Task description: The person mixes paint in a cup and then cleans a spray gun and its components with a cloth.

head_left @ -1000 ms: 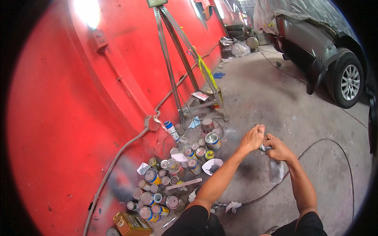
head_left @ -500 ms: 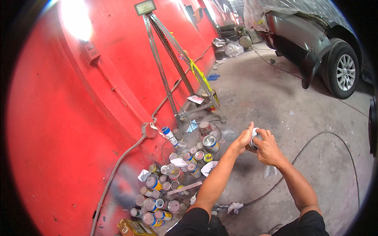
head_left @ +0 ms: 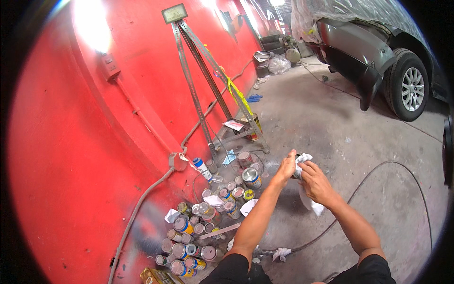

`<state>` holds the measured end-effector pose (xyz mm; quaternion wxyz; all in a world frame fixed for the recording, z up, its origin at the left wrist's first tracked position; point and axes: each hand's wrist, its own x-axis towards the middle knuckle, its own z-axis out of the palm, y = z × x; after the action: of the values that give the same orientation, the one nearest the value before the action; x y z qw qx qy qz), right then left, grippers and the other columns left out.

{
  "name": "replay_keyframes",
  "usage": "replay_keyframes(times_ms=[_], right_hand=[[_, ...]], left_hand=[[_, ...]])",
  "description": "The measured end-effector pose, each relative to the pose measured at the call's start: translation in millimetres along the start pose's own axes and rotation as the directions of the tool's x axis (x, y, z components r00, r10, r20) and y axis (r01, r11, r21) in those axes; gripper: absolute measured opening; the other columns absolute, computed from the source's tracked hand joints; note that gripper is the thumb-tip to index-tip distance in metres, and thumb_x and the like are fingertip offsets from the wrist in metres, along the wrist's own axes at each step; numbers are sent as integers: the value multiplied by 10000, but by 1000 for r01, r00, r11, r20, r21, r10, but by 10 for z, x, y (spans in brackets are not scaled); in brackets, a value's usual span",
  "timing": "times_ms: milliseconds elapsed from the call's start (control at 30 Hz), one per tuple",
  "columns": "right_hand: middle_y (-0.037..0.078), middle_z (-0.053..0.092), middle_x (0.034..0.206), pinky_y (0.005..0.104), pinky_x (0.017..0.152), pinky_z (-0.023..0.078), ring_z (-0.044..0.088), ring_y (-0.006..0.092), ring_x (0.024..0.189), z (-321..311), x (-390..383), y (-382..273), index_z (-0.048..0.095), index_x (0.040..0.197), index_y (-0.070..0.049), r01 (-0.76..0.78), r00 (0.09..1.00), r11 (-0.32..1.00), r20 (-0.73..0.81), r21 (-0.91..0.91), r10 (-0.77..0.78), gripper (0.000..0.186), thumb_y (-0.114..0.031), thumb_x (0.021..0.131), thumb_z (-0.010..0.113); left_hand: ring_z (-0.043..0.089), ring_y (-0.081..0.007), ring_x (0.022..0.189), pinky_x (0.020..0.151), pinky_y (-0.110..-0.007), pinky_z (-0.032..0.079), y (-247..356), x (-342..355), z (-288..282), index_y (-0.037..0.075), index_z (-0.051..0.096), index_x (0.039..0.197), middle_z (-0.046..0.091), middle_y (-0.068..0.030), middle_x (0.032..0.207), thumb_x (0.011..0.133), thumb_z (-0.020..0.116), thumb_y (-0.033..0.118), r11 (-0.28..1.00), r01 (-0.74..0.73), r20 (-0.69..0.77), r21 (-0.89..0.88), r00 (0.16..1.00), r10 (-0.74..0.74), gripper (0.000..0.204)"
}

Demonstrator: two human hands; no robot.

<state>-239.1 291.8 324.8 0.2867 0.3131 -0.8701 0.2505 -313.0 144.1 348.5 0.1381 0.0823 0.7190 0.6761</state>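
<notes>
One half-hidden object (head_left: 297, 173) sits in the curled left hand (head_left: 286, 167); the bent-fingered right hand (head_left: 316, 182) presses white cloth (head_left: 314, 205).

Red wall (head_left: 56, 156), metal stand (head_left: 190, 75) with yellow strip (head_left: 233, 89), grey car (head_left: 352, 43) partly under clear plastic (head_left: 350, 12), curved hose (head_left: 392, 162)

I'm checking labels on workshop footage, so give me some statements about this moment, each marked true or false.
1. The right hand holds a crumpled white cloth. True.
2. The left hand rests flat on the grey concrete floor. False: it is raised above it, beside the right hand.
3. A perforated metal stand stands by the red wall. True.
4. The black-tyred, silver-spoked wheel is at the picture's lower left. False: it is upper right.
5. Clear plastic sheeting covers part of the dark grey car. True.
</notes>
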Motion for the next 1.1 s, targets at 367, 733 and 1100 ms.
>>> replay_keyframes(times_ms=[367, 733, 1100], right_hand=[[126, 614, 892, 386, 732, 473, 565, 334, 847, -789, 288, -121, 594, 892, -32, -35, 992, 971, -113, 238, 64, 173, -63, 752, 691], [196, 550, 1211, 383, 964, 391, 504, 299, 1132, -1014, 356, -464, 614, 1139, 12, 14, 861, 947, -485, 321, 152, 299, -201, 939, 552], [250, 261, 1509, 427, 1132, 223, 210, 396, 1418, -403, 394, -345, 522, 1276, 22, 23, 930, 873, -330, 488, 160, 372, -138, 941, 490]], left_hand=[[595, -227, 1083, 901, -457, 500, 153, -113, -244, 114, 499, 1245, 585, -98, 1207, 988, 465, 387, 822, -13, 472, -569, 813, 340, 377], [522, -236, 1202, 1036, -369, 404, 648, -469, 299, -6, 531, 1249, 551, -124, 1286, 925, 560, 280, 651, -480, -94, -588, 840, 534, 433], [496, -210, 1202, 1038, -347, 396, 494, -353, 473, 97, 327, 1418, 493, -100, 1339, 1049, 276, 297, 626, -396, -53, -672, 868, 493, 423]])
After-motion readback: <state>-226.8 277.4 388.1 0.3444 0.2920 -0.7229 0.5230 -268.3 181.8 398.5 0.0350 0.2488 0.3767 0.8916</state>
